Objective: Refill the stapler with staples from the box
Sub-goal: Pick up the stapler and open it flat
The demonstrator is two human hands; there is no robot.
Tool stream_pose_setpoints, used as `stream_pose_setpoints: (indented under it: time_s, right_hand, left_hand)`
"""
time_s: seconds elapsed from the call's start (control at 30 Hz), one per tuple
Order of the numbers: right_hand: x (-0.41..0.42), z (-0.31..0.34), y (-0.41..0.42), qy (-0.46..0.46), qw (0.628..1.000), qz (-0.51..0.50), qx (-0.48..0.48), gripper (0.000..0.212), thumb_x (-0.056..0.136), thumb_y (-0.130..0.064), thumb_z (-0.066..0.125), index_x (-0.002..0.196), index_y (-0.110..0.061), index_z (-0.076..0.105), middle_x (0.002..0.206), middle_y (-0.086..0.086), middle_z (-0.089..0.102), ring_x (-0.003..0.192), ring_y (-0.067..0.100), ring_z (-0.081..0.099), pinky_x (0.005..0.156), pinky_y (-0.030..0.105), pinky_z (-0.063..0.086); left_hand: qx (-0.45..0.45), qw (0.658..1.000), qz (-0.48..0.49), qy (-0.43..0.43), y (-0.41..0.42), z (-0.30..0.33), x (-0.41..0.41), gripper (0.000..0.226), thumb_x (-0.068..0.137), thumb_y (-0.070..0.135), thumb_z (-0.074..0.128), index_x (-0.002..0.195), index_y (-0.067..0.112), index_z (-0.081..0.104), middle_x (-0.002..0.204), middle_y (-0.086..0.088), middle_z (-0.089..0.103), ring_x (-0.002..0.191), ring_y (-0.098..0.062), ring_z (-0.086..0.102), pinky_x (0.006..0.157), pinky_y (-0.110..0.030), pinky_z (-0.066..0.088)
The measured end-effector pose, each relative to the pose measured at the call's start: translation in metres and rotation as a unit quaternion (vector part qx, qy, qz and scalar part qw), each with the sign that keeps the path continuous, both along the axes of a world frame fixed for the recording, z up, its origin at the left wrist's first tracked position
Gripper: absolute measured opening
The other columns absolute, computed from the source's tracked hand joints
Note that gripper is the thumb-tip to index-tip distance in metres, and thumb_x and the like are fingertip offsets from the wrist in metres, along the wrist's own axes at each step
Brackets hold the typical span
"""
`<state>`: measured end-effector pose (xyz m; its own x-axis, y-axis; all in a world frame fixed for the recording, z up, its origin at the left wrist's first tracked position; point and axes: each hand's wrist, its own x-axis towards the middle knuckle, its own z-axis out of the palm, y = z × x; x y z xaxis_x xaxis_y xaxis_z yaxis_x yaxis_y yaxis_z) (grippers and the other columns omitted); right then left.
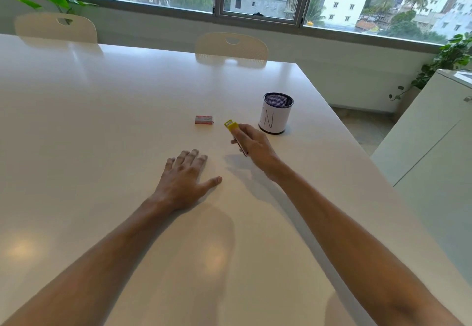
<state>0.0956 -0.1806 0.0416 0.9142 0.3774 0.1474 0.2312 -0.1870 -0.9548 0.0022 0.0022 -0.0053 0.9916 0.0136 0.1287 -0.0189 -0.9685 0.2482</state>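
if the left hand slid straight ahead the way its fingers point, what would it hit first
Likely the staple box. The left hand lies flat on the table, fingers aimed up and slightly right, with bare tabletop between. It might just miss; depth is unclear.

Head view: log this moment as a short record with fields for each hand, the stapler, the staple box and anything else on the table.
left hand: flat on the white table, palm down, empty
right hand: holds the stapler, lifted off the table
stapler: yellow, gripped in the fingers
staple box: closed, lying on the table, untouched, left of the stapler
mesh cup: upright, right of the stapler
refill: not yet started
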Motion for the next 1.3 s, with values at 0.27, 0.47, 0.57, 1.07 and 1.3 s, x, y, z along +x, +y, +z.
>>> stream_pose_setpoints:
  time_s: [0.27,0.47,0.57,1.07,1.3]
  right_hand:
    - [-0.058,0.030,-0.037,0.272,0.911,0.142,0.278,0.046,0.091,-0.041,0.045,0.114,-0.009,0.068,0.088,0.001,0.065,0.077,0.014,0.064,0.065,0.026,0.048]
    - [-0.093,0.037,-0.052,0.291,0.869,0.208,0.343,0.042,0.091,-0.035,0.042,0.105,-0.007,0.070,0.090,0.004,0.064,0.070,0.015,0.061,0.062,0.026,0.049]
    - [-0.101,0.038,-0.055,0.282,0.865,0.216,0.353,0.036,0.089,-0.032,0.047,0.100,-0.009,0.073,0.088,0.002,0.064,0.066,0.012,0.057,0.062,0.023,0.045]
    - [-0.107,0.039,-0.054,0.277,0.885,0.176,0.332,0.038,0.089,-0.035,0.049,0.101,-0.012,0.077,0.088,-0.001,0.066,0.064,0.009,0.057,0.061,0.022,0.048]
    - [-0.109,0.038,-0.052,0.266,0.899,0.160,0.308,0.051,0.087,-0.037,0.049,0.122,-0.001,0.059,0.090,0.002,0.065,0.069,0.011,0.060,0.063,0.023,0.049]
  left_hand:
    - [0.006,1.000,-0.001,-0.001,0.000,0.000,0.001,0.081,0.087,0.073,0.033,0.150,0.022,0.027,0.162,-0.006,0.022,0.150,-0.024,0.015,0.120,-0.048,0.015]
    - [0.003,1.000,0.001,0.000,0.000,-0.002,0.000,0.081,0.086,0.074,0.031,0.150,0.023,0.027,0.162,-0.006,0.022,0.150,-0.024,0.015,0.120,-0.049,0.015]
    - [0.005,1.000,0.001,0.003,0.001,-0.002,0.000,0.081,0.087,0.074,0.032,0.150,0.023,0.026,0.162,-0.006,0.021,0.151,-0.023,0.014,0.121,-0.049,0.014]
    - [-0.004,1.000,0.000,0.006,0.001,-0.001,-0.001,0.083,0.085,0.075,0.030,0.150,0.023,0.026,0.163,-0.006,0.021,0.151,-0.023,0.014,0.121,-0.050,0.014]
    - [-0.012,0.998,-0.014,-0.052,-0.005,0.008,-0.006,0.073,0.088,0.066,0.044,0.144,0.019,0.040,0.155,-0.006,0.037,0.145,-0.023,0.030,0.118,-0.045,0.023]
